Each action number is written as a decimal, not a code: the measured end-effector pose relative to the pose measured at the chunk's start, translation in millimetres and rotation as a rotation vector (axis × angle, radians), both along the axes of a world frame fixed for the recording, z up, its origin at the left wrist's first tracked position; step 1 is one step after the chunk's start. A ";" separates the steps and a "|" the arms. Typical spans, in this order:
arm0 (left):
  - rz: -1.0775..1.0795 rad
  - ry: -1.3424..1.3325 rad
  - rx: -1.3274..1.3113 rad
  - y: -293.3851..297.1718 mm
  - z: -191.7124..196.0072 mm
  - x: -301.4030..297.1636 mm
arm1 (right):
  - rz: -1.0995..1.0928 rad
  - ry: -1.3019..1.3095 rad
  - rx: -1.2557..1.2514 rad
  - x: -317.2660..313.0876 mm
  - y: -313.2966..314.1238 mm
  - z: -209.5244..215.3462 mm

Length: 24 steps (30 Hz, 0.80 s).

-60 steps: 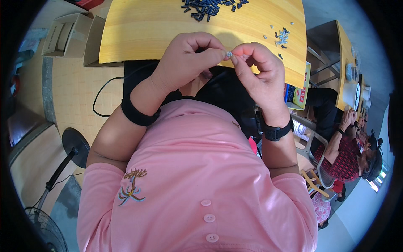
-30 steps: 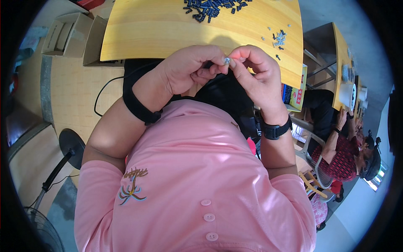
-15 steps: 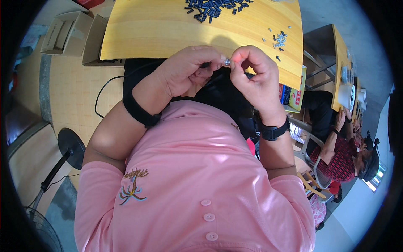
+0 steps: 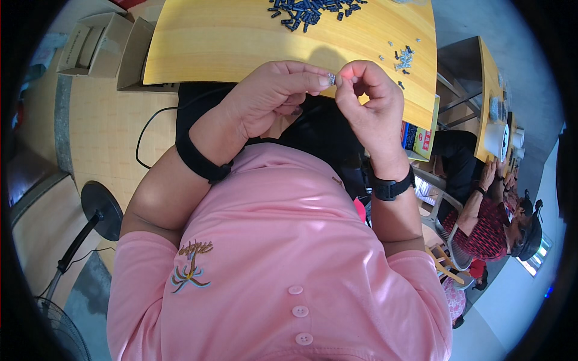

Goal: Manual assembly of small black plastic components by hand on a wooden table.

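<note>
Over the table's near edge, my left hand point(image 4: 268, 96) pinches a small silver metal part point(image 4: 332, 79) between thumb and forefinger. It sticks out past the fingertips; its exact kind is too small to tell. My right hand point(image 4: 374, 105) is closed in a pinch right against the part's other end. Whatever lies between those right fingertips is hidden. Farther back on the yellow wooden table point(image 4: 223, 45) lies a pile of small black parts point(image 4: 310, 12). A small cluster of silver metal pieces point(image 4: 404, 59) lies to the right, with a few black ones beside it.
Below the table's right side stands a yellow-edged box point(image 4: 426, 135) with dark contents. Open cardboard boxes point(image 4: 96, 45) are at the left, near a black fan stand point(image 4: 101, 210). Another person point(image 4: 481, 228) sits at a second table on the right.
Both hands have shifted slightly up and to the right, still together. The silver part is now tilted and shows more of its side between the fingertips.
</note>
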<state>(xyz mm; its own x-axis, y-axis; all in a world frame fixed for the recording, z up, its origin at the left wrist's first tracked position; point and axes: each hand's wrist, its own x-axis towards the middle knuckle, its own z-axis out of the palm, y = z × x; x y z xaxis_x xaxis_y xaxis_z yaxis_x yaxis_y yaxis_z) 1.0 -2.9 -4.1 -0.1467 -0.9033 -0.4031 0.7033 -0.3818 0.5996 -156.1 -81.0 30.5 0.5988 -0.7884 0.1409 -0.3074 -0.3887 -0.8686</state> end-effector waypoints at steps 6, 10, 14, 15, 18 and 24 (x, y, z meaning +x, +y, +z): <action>-0.033 0.021 -0.012 -0.3 -2.2 -0.6 | -0.023 0.052 -0.118 1.9 1.3 0.9; -0.023 0.018 -0.024 -0.7 -1.2 -2.1 | -0.023 0.068 -0.200 2.1 1.1 0.2; -0.012 -0.014 0.001 -0.3 -3.1 -3.3 | 0.007 0.088 -0.333 3.5 1.1 0.7; 0.000 -0.047 0.019 -0.7 -2.7 -4.8 | 0.006 0.088 -0.333 3.6 1.6 0.9; 0.041 -0.140 0.051 -0.3 4.4 -9.2 | -0.005 0.088 -0.376 3.8 2.5 1.0; 0.111 -0.115 0.016 -0.1 7.4 -15.0 | -0.012 0.079 -0.473 2.6 2.0 -0.5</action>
<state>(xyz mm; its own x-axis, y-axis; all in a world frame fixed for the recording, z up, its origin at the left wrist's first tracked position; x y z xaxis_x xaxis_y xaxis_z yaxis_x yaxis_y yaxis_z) -14.0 -3.0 3.3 0.0011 -0.9046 -0.4264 0.6689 -0.3163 0.6727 -153.5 -79.0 30.0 0.6131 -0.6558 0.4405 -0.3722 -0.7316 -0.5712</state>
